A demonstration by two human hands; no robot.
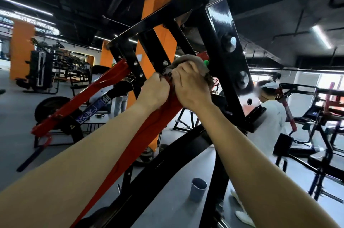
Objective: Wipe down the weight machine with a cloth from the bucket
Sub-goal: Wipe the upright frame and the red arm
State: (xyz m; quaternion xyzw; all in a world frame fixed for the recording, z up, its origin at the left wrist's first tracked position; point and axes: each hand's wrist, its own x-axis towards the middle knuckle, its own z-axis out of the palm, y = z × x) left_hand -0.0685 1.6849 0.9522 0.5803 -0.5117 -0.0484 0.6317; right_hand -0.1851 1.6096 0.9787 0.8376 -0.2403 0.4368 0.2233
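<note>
Grey gym floor (18,116), bucket (198,189) standing on it. At red machine arm (149,134): right hand (191,88) fingers (181,76) curled round cloth (186,60); left hand (154,90) grips the arm.

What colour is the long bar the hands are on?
The bar is red, clearest in the head view.

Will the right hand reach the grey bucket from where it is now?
Probably not: the right hand holds the cloth high on the red bar, and the bucket stands on the floor below.
</note>
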